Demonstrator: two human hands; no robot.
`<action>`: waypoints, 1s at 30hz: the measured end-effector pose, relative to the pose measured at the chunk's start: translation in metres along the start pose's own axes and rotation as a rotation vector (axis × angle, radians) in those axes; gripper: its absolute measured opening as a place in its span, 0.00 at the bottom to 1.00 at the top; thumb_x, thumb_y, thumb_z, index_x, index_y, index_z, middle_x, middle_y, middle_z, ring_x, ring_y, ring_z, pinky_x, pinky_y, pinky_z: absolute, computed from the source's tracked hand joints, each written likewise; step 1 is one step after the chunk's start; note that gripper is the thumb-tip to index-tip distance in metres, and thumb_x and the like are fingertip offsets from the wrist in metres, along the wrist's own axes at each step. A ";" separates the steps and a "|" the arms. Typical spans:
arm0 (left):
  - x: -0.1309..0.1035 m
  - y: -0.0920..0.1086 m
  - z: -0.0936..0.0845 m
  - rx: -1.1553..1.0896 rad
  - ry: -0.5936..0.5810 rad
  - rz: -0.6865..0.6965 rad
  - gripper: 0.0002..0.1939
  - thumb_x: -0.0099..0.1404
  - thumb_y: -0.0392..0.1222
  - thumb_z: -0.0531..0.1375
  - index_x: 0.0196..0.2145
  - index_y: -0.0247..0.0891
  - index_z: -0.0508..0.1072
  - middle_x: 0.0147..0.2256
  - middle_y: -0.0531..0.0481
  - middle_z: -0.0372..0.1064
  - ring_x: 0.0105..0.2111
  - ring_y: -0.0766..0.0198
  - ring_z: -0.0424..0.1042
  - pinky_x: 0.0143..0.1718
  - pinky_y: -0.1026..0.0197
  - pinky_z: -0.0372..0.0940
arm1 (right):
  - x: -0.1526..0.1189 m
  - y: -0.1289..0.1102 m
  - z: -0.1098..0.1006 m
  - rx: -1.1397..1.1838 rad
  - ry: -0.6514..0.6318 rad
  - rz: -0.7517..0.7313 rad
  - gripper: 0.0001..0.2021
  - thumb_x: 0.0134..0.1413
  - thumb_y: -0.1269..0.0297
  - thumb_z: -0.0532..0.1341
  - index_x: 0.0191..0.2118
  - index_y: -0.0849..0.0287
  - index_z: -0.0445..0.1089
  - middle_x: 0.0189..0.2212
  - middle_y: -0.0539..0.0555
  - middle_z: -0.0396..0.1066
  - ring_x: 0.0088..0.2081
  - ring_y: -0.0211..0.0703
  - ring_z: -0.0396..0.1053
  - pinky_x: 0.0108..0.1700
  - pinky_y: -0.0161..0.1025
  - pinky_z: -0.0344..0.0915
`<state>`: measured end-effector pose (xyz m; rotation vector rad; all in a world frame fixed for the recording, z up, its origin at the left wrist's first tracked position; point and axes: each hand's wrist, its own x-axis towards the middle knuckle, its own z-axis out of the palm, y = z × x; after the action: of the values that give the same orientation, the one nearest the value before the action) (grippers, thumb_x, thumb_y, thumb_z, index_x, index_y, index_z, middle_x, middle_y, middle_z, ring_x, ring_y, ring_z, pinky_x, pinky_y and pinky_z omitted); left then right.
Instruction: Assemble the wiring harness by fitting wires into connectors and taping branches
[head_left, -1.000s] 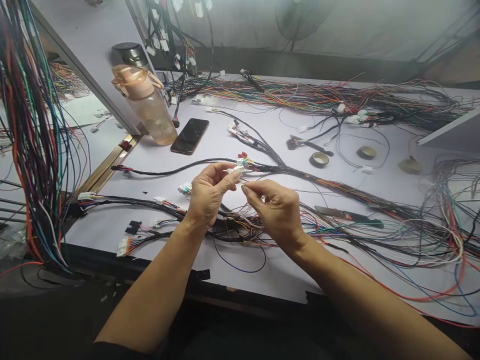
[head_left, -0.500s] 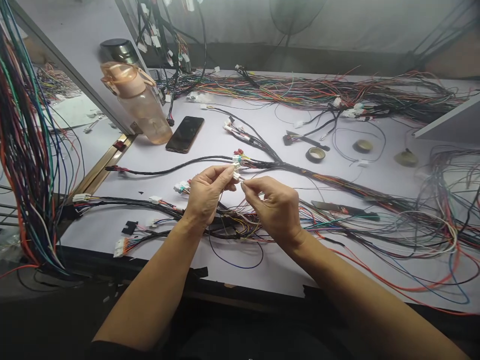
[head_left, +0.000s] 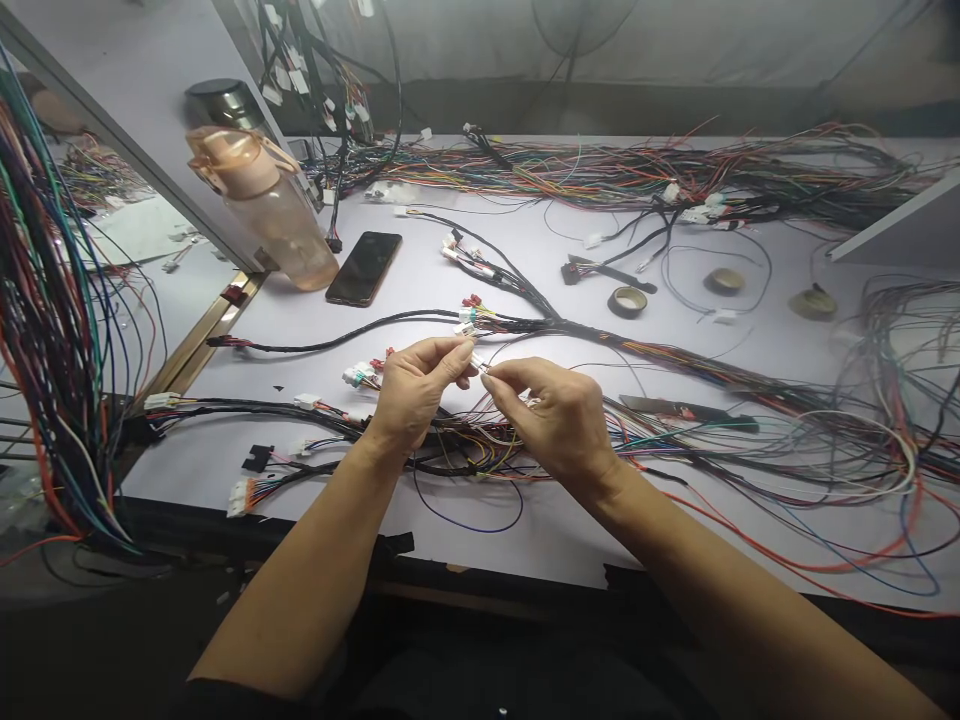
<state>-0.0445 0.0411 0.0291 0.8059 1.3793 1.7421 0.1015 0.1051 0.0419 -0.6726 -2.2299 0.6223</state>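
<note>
Between thumb and fingers, my left hand grips a small white connector, partly covered by the fingertips. My right hand is closed in a pinch on a thin wire at the connector's near end; how far the wire sits inside is too small to tell. Just beyond the fingertips lies a taped wire harness with several branches, one ending in white and teal plugs. Below the hands spread loose coloured wires and further black-wrapped branches.
A bottle and a phone stand and lie at the left back. Tape rolls and a dark blade-like tool lie on the right. A long wire bundle runs along the back; wires hang at the left edge.
The connector in my left hand has turned and is more covered by the fingers. Both hands stay close together, the right still pinching. The whole view has shifted slightly.
</note>
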 end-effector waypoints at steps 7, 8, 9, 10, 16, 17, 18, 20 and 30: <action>0.000 -0.004 0.002 0.042 0.002 0.017 0.07 0.59 0.41 0.65 0.35 0.37 0.79 0.27 0.52 0.71 0.28 0.71 0.69 0.36 0.64 0.64 | -0.004 0.006 0.004 -0.084 0.042 -0.076 0.08 0.61 0.68 0.56 0.32 0.61 0.71 0.29 0.53 0.73 0.33 0.40 0.69 0.37 0.37 0.64; 0.000 -0.005 0.002 0.049 -0.001 0.014 0.07 0.59 0.41 0.65 0.35 0.37 0.79 0.27 0.52 0.71 0.28 0.70 0.69 0.36 0.64 0.64 | -0.004 0.007 0.005 -0.106 0.052 -0.093 0.09 0.61 0.68 0.56 0.32 0.61 0.71 0.29 0.54 0.73 0.33 0.40 0.69 0.37 0.37 0.64; -0.001 -0.005 0.003 0.054 -0.008 0.007 0.07 0.59 0.41 0.65 0.34 0.37 0.79 0.26 0.52 0.71 0.27 0.70 0.69 0.36 0.64 0.64 | -0.005 0.007 0.006 -0.120 0.061 -0.108 0.09 0.62 0.68 0.56 0.32 0.61 0.71 0.29 0.54 0.73 0.33 0.40 0.69 0.37 0.37 0.64; -0.001 -0.006 0.003 0.056 -0.018 -0.001 0.07 0.59 0.42 0.65 0.34 0.36 0.79 0.26 0.52 0.71 0.27 0.70 0.68 0.36 0.64 0.64 | -0.006 0.008 0.007 -0.129 0.072 -0.120 0.09 0.62 0.68 0.55 0.33 0.62 0.71 0.29 0.54 0.73 0.33 0.40 0.68 0.37 0.37 0.64; -0.003 -0.007 0.004 0.055 -0.031 -0.026 0.08 0.58 0.42 0.66 0.34 0.35 0.78 0.24 0.52 0.71 0.26 0.70 0.68 0.35 0.65 0.64 | -0.010 0.011 0.011 -0.117 0.111 -0.143 0.09 0.62 0.68 0.55 0.33 0.61 0.71 0.29 0.54 0.73 0.34 0.40 0.69 0.38 0.37 0.64; -0.003 -0.008 0.004 0.050 -0.024 -0.029 0.08 0.58 0.42 0.66 0.34 0.35 0.78 0.24 0.52 0.71 0.26 0.70 0.68 0.35 0.65 0.64 | -0.010 0.011 0.011 -0.105 0.101 -0.135 0.09 0.62 0.68 0.55 0.34 0.60 0.71 0.30 0.53 0.74 0.34 0.40 0.69 0.38 0.37 0.64; -0.003 -0.007 0.004 0.041 -0.018 -0.034 0.08 0.58 0.42 0.66 0.33 0.35 0.78 0.25 0.52 0.71 0.26 0.71 0.68 0.34 0.65 0.64 | -0.010 0.012 0.011 -0.088 0.087 -0.124 0.09 0.63 0.67 0.55 0.34 0.60 0.71 0.30 0.53 0.74 0.34 0.40 0.69 0.39 0.37 0.64; -0.002 -0.007 0.004 0.021 -0.002 -0.042 0.08 0.57 0.42 0.66 0.33 0.35 0.78 0.26 0.52 0.71 0.26 0.71 0.68 0.34 0.65 0.65 | -0.011 0.013 0.011 -0.050 0.060 -0.094 0.08 0.63 0.66 0.55 0.37 0.59 0.71 0.32 0.53 0.74 0.36 0.40 0.69 0.40 0.37 0.64; -0.003 -0.007 0.004 0.031 -0.003 -0.039 0.09 0.57 0.43 0.66 0.33 0.35 0.78 0.26 0.51 0.71 0.26 0.70 0.69 0.34 0.64 0.65 | -0.012 0.011 0.012 -0.047 0.069 -0.082 0.09 0.62 0.67 0.55 0.35 0.60 0.72 0.32 0.54 0.75 0.35 0.41 0.70 0.39 0.38 0.64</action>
<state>-0.0383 0.0415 0.0233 0.7931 1.4147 1.6930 0.1031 0.1032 0.0219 -0.6136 -2.2014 0.5003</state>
